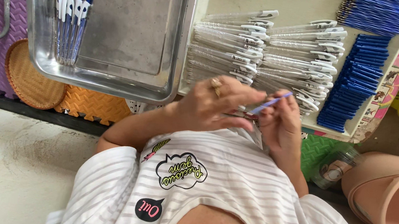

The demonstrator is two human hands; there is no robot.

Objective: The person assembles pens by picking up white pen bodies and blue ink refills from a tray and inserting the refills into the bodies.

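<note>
**Both Hands Closed on a Thin Blue Rod in Front of My Chest**

Much is hidden here. My left hand [211,103] turns its back to the camera, so what its fingers [243,98] pinch underneath is out of sight. The lower end of the thin blue rod [272,103] disappears between my two hands, where I can only make out something small and dark. I cannot tell whether the rod is already seated in another part.

My left forearm comes in from the lower left, wrist bent and knuckles up, with a ring on one finger. Its fingers are curled and clenched toward the rod's lower end. My right hand [280,121] sits just beside it, touching or nearly so. Its fingers are folded up and grasping the rod near the middle.

The rod is held above the near edge of the tabletop [299,6], close to my striped shirt [250,198]. Its long axis runs diagonally, the free tip pointing up and to the right, away from me, over the rows of clear pen barrels [267,48].

Beyond these lie a stack of blue parts [354,82] and a bundle of blue rods [378,9], cut off at the top edge. To the left, a metal tray [109,80] holds a few blue-and-white pens [67,24]. A pink bucket [397,199] is cropped at the right.
</note>
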